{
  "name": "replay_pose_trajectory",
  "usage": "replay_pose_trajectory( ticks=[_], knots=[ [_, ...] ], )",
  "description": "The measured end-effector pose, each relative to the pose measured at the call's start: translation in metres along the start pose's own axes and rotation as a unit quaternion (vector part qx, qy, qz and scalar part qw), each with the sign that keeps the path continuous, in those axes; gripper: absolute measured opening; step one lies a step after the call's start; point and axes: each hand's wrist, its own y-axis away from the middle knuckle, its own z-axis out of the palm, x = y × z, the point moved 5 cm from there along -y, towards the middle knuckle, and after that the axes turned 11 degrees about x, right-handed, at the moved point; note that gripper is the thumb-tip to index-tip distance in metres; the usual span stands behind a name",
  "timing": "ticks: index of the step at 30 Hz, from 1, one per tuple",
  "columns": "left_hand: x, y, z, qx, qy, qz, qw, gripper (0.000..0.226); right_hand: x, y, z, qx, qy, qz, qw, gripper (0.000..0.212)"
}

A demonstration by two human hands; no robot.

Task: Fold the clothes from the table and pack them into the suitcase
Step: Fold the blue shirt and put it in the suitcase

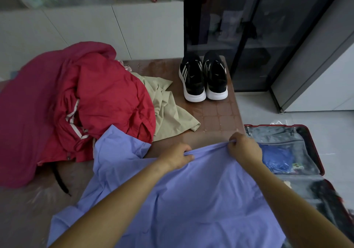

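Note:
A light blue shirt (191, 196) lies spread over the near part of the brown table (216, 113). My left hand (177, 156) and my right hand (243, 148) both pinch its far edge, bunching the fabric between them. Left of the shirt lies a heap of clothes: a red jacket with white stripes (99, 102), a magenta garment (24, 125) and a beige garment (170, 110). The open red suitcase (318, 152) sits on the floor to the right of the table, with a blue bag (277, 159) inside.
A pair of black sneakers with white soles (204, 77) stands at the table's far right corner. A black strap (61, 180) lies under the red jacket. Behind are white cabinets (95, 29) and a dark glass cabinet (239, 27).

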Motion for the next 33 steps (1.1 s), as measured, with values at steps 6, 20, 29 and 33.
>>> replay_pose_trajectory(
  ticks=[6,20,29,33],
  knots=[
    [-0.002,-0.003,0.007,0.007,0.043,0.002,0.999,0.022,0.013,0.01,0.005,-0.052,-0.428,0.274,0.86,0.024],
    [-0.018,0.005,0.008,0.035,0.049,0.014,0.998,0.03,0.028,0.013,-0.003,-0.016,-0.4,0.196,0.895,0.017],
    [-0.011,0.001,-0.007,0.11,0.067,0.019,0.992,0.015,0.032,0.011,-0.014,-0.021,-0.547,0.235,0.803,0.016],
    [-0.028,-0.003,-0.026,0.155,0.037,0.009,0.987,0.029,0.037,0.001,-0.01,-0.017,-0.429,0.174,0.886,0.037]
  ],
)
